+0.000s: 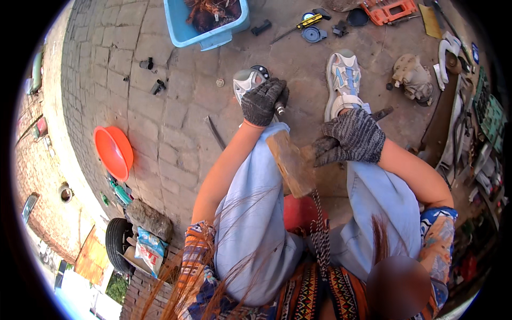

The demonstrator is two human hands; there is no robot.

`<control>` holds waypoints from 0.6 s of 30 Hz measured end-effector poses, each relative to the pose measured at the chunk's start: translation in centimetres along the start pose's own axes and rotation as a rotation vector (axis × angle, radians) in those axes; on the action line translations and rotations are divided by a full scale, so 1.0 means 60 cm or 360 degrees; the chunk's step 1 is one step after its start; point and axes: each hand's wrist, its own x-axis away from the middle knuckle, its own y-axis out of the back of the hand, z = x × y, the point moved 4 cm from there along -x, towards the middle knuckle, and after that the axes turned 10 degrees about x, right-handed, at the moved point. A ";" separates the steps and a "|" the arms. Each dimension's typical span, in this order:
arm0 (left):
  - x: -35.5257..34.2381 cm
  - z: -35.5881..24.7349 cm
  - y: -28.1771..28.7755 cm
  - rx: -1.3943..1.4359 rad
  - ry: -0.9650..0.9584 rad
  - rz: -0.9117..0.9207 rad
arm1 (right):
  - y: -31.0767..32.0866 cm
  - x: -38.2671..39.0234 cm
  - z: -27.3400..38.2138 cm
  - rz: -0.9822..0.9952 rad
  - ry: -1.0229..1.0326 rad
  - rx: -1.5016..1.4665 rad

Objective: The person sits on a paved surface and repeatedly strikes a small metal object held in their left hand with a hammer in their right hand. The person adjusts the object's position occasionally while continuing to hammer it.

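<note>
My left hand (262,101), in a dark knit glove, is closed over my left knee. A short shiny metal stub (280,109) sticks out of its grip; the rest of that piece is hidden. Beyond its knuckles a black round part (260,71) shows over my left shoe. My right hand (354,137), in a grey-black knit glove, grips a hammer by its handle above my right knee. The hammer's blocky, rusty brown head (290,164) hangs between my knees, and its handle end shows past my right wrist. The head is apart from the metal stub.
A blue tub (210,40) with coppery wire stands at the far side. Beside it lie a yellow screwdriver (309,21) and an orange tool case (389,9). A red-orange basin (113,153) is at left, a dirty metal casting (413,77) at right, near piled scrap. Small black parts (158,86) lie on the paving.
</note>
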 end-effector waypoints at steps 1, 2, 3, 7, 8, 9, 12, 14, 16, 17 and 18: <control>-0.005 -0.001 -0.002 0.0011 0.0085 0.0002 | -0.025 -0.010 -0.016 0.0203 -0.0267 -0.0033; -0.005 0.004 -0.002 0.0009 0.0178 0.0002 | -0.035 -0.024 -0.025 0.0401 -0.0520 -0.0071; -0.005 0.011 -0.003 0.0009 0.0272 0.0002 | -0.024 -0.022 -0.021 0.0619 -0.0498 -0.0093; 0.022 0.003 -0.010 -0.0162 -0.0189 0.0183 | -0.014 -0.019 -0.017 0.0605 -0.0433 -0.0019; 0.020 0.004 -0.009 -0.0146 -0.0209 0.0190 | -0.014 -0.020 -0.018 0.0574 -0.0436 -0.0054; 0.017 0.005 -0.011 -0.0130 -0.0229 0.0198 | -0.015 -0.019 -0.022 0.0543 -0.0439 -0.0089; 0.018 -0.003 -0.019 -0.0175 -0.0204 0.0348 | -0.011 -0.017 -0.027 0.0431 -0.0541 -0.0182; 0.018 -0.002 -0.022 -0.0156 -0.0196 0.0419 | -0.011 -0.010 -0.036 0.0243 -0.0614 -0.0216; 0.016 -0.005 -0.017 -0.0014 -0.0031 0.0438 | -0.009 -0.003 -0.039 0.0214 -0.0692 -0.0289; 0.013 -0.007 -0.014 0.0034 0.0025 0.0400 | -0.007 -0.002 -0.041 0.0196 -0.0727 -0.0328; 0.010 -0.009 -0.012 0.0083 0.0081 0.0362 | -0.004 -0.001 -0.043 0.0184 -0.0735 -0.0352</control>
